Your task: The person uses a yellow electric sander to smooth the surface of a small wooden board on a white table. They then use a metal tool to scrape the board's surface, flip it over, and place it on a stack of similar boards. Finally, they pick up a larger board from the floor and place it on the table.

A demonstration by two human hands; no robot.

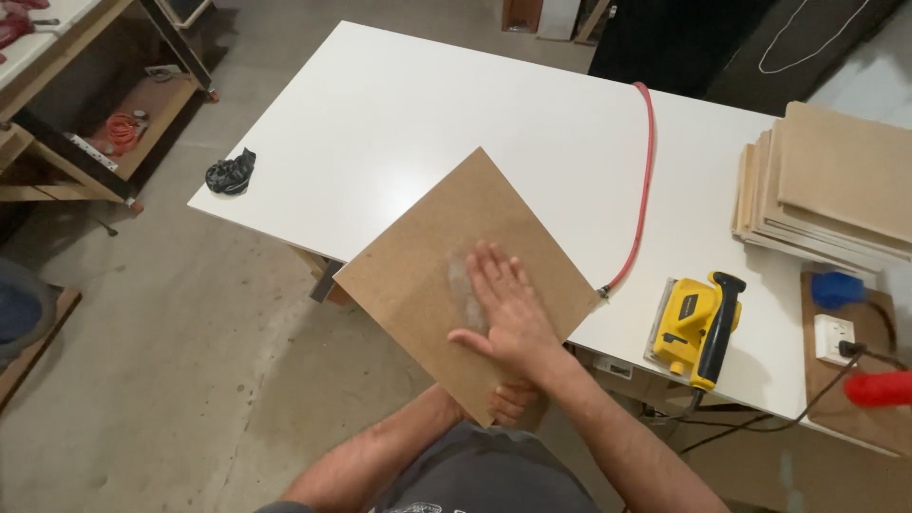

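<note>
Brown fibreboard panel, dusty pale smear mid-face, overhangs white table's near edge. Right hand flat on it, fingers spread. Left hand grips underneath, fingers curled.

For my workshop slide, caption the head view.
Right hand wipes dust off brown fibreboard panel; left hand grips its near edge.

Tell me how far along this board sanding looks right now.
Sanding on this brown board looks done for now: the yellow sander is parked on the white table. In hand: the right hand lies flat on the board's dusty pale patch while the left hand grips its near edge. A stack of boards still waits.
</note>
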